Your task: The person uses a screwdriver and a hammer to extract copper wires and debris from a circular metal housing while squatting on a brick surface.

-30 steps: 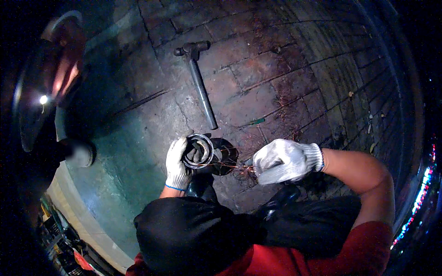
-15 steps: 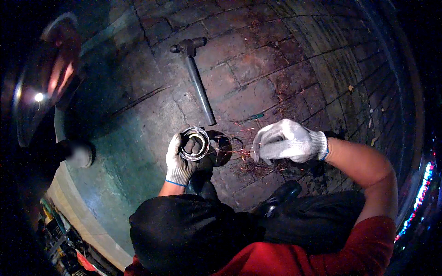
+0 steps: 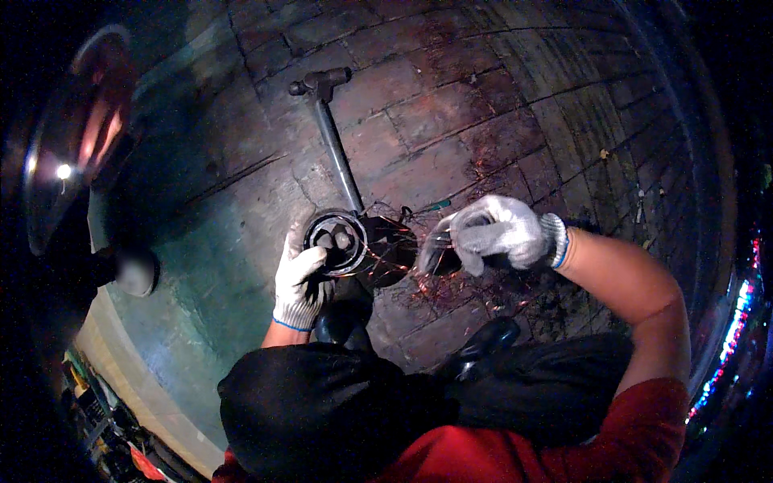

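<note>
My left hand [image 3: 299, 280], in a white knit glove, is closed round a metal ring [image 3: 362, 256] with a hollow middle; grey fingertips or lumps show through its opening. Thin copper wires [image 3: 391, 267] trail from the ring's right side toward my right hand [image 3: 501, 235]. That hand is gloved too, its greyed fingers curled together at the wires' far end. Dark blur hides the exact pinch. Beyond the ring lies a ball-peen hammer [image 3: 336, 153], the end of its handle close to the ring's far edge.
Copper wire scraps [image 3: 451, 290] litter the brick floor [image 3: 435, 121] around my right hand. A small green piece [image 3: 439, 205] lies beyond the ring. My dark shoe [image 3: 493, 338] is nearby. A round dark object with a light [image 3: 64, 171] stands at far left, tools [image 3: 105, 419] at lower left.
The ring has tilted and now shows its opening more fully. My right hand has shifted slightly left and away from me, with wires stretched between the two hands.
</note>
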A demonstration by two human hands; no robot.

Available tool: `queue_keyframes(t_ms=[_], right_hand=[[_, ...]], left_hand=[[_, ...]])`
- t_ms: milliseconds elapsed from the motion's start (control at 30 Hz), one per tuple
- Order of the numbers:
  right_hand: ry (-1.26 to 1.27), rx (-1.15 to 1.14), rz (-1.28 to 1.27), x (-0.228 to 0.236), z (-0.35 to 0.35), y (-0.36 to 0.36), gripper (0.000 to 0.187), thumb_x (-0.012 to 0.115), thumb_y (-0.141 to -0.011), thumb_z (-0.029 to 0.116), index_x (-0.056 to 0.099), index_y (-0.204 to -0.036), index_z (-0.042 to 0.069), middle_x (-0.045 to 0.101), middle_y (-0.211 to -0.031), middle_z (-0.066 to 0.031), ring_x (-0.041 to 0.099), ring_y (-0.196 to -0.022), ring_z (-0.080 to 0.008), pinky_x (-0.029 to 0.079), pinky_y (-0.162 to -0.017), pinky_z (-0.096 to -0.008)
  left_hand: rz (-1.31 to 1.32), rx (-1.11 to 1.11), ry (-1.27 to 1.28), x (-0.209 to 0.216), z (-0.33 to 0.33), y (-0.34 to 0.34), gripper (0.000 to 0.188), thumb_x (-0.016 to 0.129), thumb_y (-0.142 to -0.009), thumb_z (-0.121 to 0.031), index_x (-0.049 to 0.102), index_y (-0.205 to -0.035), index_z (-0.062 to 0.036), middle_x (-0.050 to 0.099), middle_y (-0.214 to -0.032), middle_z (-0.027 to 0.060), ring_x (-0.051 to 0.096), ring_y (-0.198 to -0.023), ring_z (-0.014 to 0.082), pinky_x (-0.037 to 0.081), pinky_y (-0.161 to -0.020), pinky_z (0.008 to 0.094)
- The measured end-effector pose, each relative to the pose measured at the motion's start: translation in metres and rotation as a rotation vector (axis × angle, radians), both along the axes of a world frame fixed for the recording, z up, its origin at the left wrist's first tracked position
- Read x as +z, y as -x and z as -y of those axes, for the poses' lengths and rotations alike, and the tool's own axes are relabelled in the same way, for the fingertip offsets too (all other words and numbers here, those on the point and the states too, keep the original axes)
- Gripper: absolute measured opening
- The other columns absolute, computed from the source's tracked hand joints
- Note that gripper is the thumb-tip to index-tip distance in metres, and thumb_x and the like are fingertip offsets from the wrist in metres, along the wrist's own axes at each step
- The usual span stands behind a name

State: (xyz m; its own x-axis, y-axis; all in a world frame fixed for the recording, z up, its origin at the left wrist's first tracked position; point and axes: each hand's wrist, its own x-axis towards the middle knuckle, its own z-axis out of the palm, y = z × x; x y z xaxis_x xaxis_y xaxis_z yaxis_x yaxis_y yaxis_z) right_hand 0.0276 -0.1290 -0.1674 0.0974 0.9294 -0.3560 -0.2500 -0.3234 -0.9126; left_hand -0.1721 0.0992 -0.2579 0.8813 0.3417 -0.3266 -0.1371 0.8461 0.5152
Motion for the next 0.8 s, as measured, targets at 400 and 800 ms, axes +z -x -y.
queue_keyframes(t_ms=[400, 800], right_hand=[[0.286, 0.192, 0.055, 0.022, 0.002, -0.002, 0.025, 0.064, -0.090, 0.020, 0.064, -0.076, -0.001, 0.061, -0.067, -0.0040, 0.053, -0.062, -0.0087, 0.043, -0.057, -0.0272], [0.170, -0.132, 0.037, -0.025, 0.033, -0.034, 0.028, 0.057, -0.092, 0.016, 0.057, -0.069, 0.001, 0.061, -0.067, -0.0116, 0.062, -0.067, -0.0223, 0.048, -0.064, -0.0345]], left_hand=[[-0.316, -0.205, -0.334, -0.007, -0.006, 0.021, 0.053, 0.046, -0.098, -0.038, 0.048, -0.131, 0.0032, 0.064, -0.108, 0.0140, 0.064, -0.091, 0.0205, 0.054, -0.074, 0.0279], [-0.425, -0.018, 0.064, -0.015, 0.000, 0.003, 0.036, 0.050, -0.099, -0.031, 0.058, -0.112, 0.0012, 0.066, -0.102, 0.0147, 0.066, -0.092, 0.0233, 0.057, -0.080, 0.0377]])
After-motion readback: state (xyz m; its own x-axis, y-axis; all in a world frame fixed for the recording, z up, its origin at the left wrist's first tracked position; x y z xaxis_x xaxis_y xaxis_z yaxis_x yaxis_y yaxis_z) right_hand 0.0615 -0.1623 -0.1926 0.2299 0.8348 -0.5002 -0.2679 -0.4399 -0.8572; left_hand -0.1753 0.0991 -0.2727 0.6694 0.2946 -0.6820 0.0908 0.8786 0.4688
